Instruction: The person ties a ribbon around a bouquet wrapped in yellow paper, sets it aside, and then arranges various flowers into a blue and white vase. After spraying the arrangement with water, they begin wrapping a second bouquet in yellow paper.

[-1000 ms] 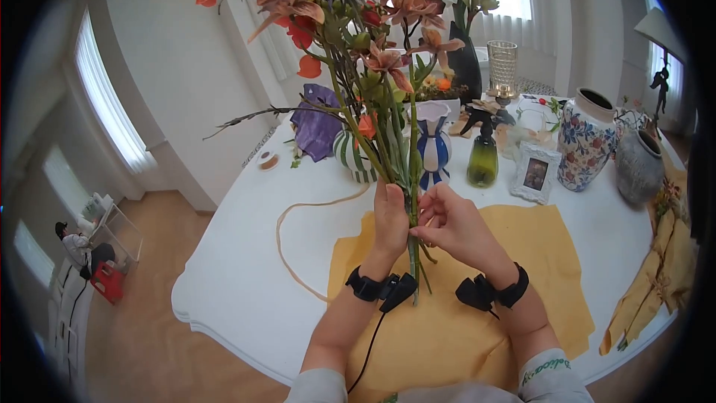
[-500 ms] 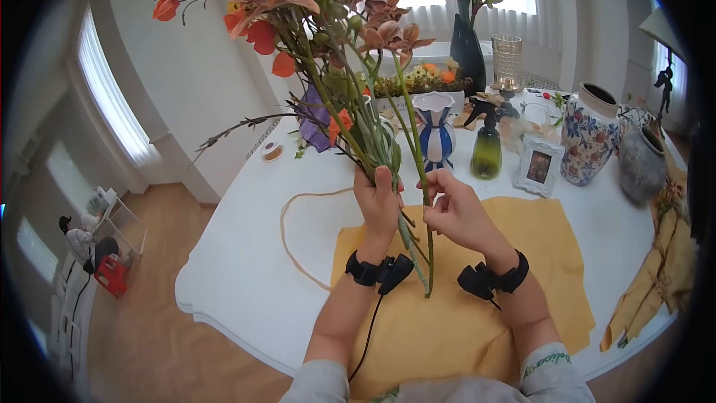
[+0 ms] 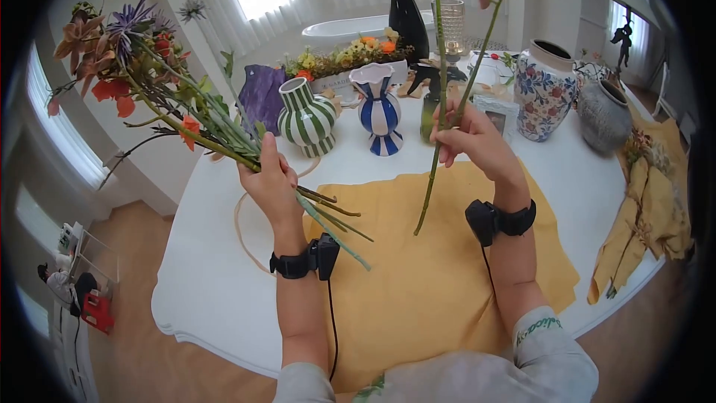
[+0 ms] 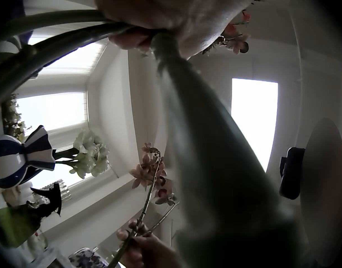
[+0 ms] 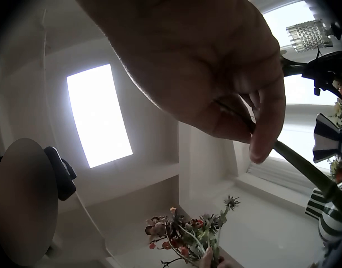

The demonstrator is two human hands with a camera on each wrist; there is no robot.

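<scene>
My left hand (image 3: 272,188) grips a mixed flower bouquet (image 3: 123,48) by its stems, tilted to the left. Its blooms are orange, brown-pink and spiky purple, and the cut stem ends (image 3: 335,224) stick out below the palm. In the left wrist view one thick green stem (image 4: 210,139) fills the middle. My right hand (image 3: 477,142) pinches an orchid stem (image 3: 427,198) between thumb and fingers, well apart from the bouquet. This stem forks upward into two branches with brown-pink orchid blooms (image 4: 146,170). Beneath both hands lies a sheet of yellow-brown wrapping paper (image 3: 440,283).
Behind the paper stand a green-striped vase (image 3: 307,116), a blue-striped vase (image 3: 379,116) and a green spray bottle, partly hidden. A floral vase (image 3: 543,93) and a grey vase (image 3: 608,116) are at right, near a wrapped bundle (image 3: 634,213). A cord (image 3: 242,231) loops on the left.
My hands have moved apart. The orchid stem has come away from the bouquet and gone right and up in my right hand, while my left hand has swung the bouquet left.
</scene>
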